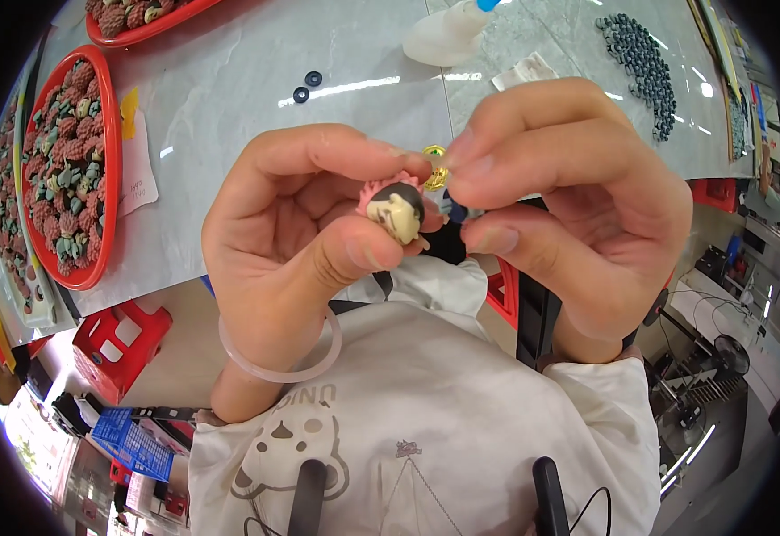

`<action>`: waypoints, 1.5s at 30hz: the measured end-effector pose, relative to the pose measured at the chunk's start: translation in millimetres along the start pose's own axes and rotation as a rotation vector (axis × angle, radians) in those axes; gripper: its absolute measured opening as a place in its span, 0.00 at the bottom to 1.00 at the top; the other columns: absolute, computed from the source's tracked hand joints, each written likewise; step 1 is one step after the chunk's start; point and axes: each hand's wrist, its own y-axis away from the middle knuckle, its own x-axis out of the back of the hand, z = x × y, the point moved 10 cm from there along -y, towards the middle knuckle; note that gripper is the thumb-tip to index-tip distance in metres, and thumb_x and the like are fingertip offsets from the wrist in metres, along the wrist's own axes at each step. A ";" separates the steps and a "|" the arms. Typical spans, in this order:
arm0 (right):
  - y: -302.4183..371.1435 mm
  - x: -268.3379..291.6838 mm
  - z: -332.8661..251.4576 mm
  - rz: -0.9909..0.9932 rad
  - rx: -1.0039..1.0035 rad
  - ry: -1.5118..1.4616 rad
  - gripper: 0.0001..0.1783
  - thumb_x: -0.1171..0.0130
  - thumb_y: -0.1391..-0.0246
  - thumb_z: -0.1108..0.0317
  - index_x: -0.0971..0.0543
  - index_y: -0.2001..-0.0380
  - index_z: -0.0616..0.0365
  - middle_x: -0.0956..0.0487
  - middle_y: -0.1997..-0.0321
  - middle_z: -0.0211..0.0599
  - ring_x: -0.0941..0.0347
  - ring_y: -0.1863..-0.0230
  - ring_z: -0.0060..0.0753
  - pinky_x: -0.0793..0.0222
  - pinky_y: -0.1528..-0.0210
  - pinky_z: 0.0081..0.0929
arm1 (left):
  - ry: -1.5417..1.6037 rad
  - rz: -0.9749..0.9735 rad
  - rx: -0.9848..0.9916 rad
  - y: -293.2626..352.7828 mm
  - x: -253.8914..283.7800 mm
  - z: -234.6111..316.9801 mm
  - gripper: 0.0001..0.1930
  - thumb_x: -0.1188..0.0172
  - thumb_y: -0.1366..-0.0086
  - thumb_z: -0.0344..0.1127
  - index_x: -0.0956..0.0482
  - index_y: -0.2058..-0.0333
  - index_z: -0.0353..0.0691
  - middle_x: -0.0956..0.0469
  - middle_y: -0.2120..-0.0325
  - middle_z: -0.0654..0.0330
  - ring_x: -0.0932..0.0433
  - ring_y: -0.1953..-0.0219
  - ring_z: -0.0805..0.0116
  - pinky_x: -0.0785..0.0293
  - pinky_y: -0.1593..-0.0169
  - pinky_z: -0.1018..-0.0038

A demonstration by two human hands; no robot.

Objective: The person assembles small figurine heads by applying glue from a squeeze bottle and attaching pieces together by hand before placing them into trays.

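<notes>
Raised over the table's near edge, my left hand (283, 210) pinches a small figurine head (396, 213) between thumb and fingers. It has a cream face, a dark band and pink ruffled hair. Close beside it, my right hand (586, 183) has thumb and fingertips closed on a small dark blue piece (455, 211), mostly hidden by the fingers. Whether the two pieces touch, I cannot tell. A round gold disc (435, 168) shows between the fingertips of both hands; whether it is held or lies behind them is unclear.
At the left stands a red tray (113, 170) of pink and grey-green figurine parts, with another red tray (153, 33) at the far left. Two dark rings (308, 87), a white bottle (443, 37), paper (525, 71) and many dark blue pieces (642, 76) lie beyond my hands.
</notes>
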 end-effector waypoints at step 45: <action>27.7 58.1 -1.5 0.439 0.126 0.458 0.07 0.47 0.56 0.73 0.27 0.71 0.66 0.30 0.69 0.40 0.36 0.68 0.28 0.41 0.63 0.19 | -1.328 0.295 -0.835 14.6 75.3 176.7 0.16 0.49 0.51 0.21 0.33 0.60 0.31 0.31 0.61 0.52 0.31 0.59 0.62 0.31 0.61 0.72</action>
